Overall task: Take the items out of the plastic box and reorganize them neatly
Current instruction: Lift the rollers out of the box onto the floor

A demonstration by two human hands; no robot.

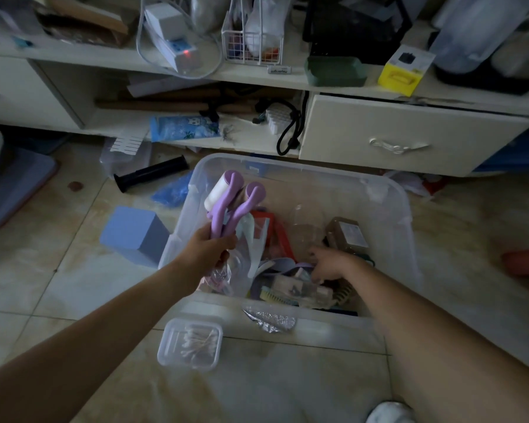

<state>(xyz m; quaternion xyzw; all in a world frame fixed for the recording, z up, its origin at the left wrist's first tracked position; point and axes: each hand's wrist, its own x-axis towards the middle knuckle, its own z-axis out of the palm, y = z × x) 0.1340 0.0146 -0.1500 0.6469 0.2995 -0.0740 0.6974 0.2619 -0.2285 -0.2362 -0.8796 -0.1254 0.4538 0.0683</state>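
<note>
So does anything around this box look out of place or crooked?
Yes. The cream drawer behind the plastic box hangs crooked, its right end sagging. A black tube and blue bag lie loose on the floor.

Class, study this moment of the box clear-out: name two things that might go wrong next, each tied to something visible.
1. The left hand grips two purple lint rollers plus a plastic bag; one may slip out.
2. The right hand digs in the plastic box clutter in dim light; it might snag the comb.
</note>
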